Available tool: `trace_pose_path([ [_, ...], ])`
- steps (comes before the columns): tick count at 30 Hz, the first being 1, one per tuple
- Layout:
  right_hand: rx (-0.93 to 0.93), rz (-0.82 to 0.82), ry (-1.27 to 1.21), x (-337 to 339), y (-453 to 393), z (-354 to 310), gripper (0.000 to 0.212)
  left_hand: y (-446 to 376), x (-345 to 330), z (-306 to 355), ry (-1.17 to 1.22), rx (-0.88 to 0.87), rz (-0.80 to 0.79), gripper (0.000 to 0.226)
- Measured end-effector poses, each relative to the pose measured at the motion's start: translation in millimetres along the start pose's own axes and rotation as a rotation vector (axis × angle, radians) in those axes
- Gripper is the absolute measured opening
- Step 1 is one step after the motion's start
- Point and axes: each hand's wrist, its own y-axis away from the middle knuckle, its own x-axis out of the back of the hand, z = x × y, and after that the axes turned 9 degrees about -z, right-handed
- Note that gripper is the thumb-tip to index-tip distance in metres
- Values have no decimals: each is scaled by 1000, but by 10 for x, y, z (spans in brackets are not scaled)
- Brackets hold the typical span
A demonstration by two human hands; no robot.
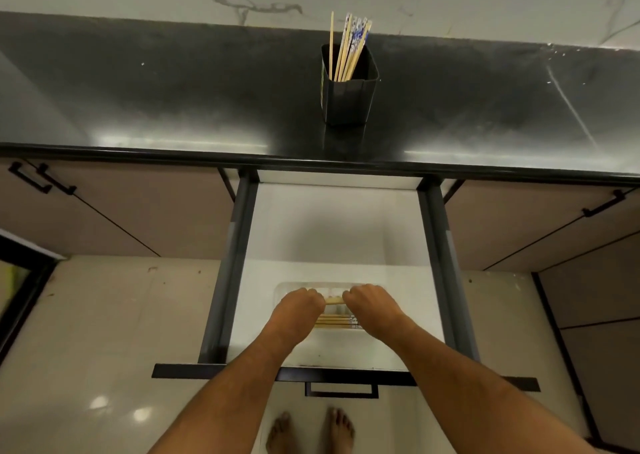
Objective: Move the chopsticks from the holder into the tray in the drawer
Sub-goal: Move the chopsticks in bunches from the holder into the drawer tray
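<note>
Two hands (300, 304) (370, 301) over tray (282, 289) | holder (348, 98) on counter (173, 89)

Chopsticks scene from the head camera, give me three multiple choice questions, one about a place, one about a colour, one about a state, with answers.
1. Where does the holder stand?
A. on the dark countertop
B. inside the drawer
C. on the floor

2. What colour is the holder?
A. white
B. black
C. red

3. What are the two hands doing?
A. hanging idle
B. pulling the drawer handle
C. gripping chopsticks over the tray

Answers:
1. A, it stands on the countertop behind the open drawer, with chopsticks in the holder still upright.
2. B, its walls are black.
3. C, the left hand and right hand hold the held chopsticks between them, above the chopsticks in the tray.
</note>
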Motion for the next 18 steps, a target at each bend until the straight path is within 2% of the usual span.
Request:
trace_pose_path([
  [5,16,27,-60,-116,-110,-12,14,-97,-96,-55,14,22,17,25],
  [11,5,58,-106,-212,-178,17,20,-163,-222,-90,58,34,29,38],
  [18,-10,59,-68,-256,-156,34,18,-159,-264,-132,106,31,93,32],
])
